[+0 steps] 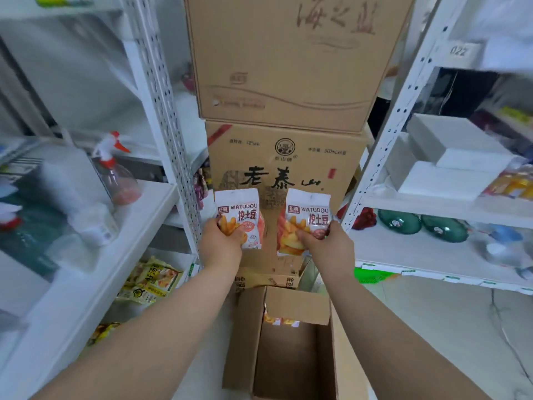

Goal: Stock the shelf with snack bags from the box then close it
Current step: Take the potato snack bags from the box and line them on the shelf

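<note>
Fingers curled, my left hand (222,245) grips the left snack bag (242,210) by its lower half, and my right hand (327,243) grips the right snack bag (307,215) likewise. Both are upright, apart, above the open box (245,336), which seems to hold more bags (281,320).

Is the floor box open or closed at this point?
Open. The cardboard box has its flaps raised, its interior shows, and snack bags lie inside.

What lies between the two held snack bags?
Nothing: in the head view the gap between the left bag and right bag is bare, showing only the stacked carton behind.
</note>
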